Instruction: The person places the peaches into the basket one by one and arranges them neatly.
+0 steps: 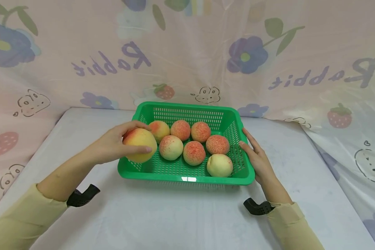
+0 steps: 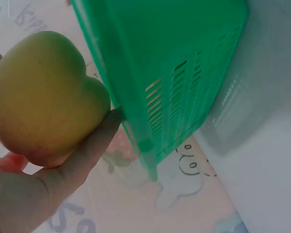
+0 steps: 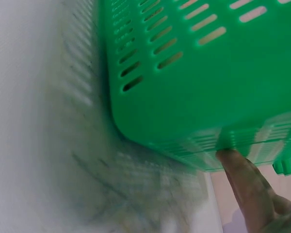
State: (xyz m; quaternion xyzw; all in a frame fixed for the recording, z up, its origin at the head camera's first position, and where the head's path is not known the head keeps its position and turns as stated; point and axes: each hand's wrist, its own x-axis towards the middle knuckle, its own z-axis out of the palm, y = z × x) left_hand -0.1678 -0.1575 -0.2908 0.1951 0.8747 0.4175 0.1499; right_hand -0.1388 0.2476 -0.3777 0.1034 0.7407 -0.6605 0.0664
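Note:
My left hand (image 1: 120,142) grips a large yellow peach with a red blush (image 1: 140,145), its fingers and thumb around the fruit. This peach is held over the left end of a green plastic basket (image 1: 187,179). In the left wrist view the peach (image 2: 43,102) shows its cleft and a greenish end, beside the basket's outer wall (image 2: 136,58). At the basket's right end, my right hand (image 1: 258,159) touches the rim and side. The right wrist view shows straight fingers (image 3: 247,187) against the outer wall. Several peaches lie inside, including a pale yellow one (image 1: 219,165) at front right.
The basket stands on a white-covered table (image 1: 175,215). Behind and at the sides hangs a pale printed curtain (image 1: 187,45) with flowers, strawberries and rabbits. A black wrist mount sits on each forearm, the left mount (image 1: 82,196) and the right mount (image 1: 258,207).

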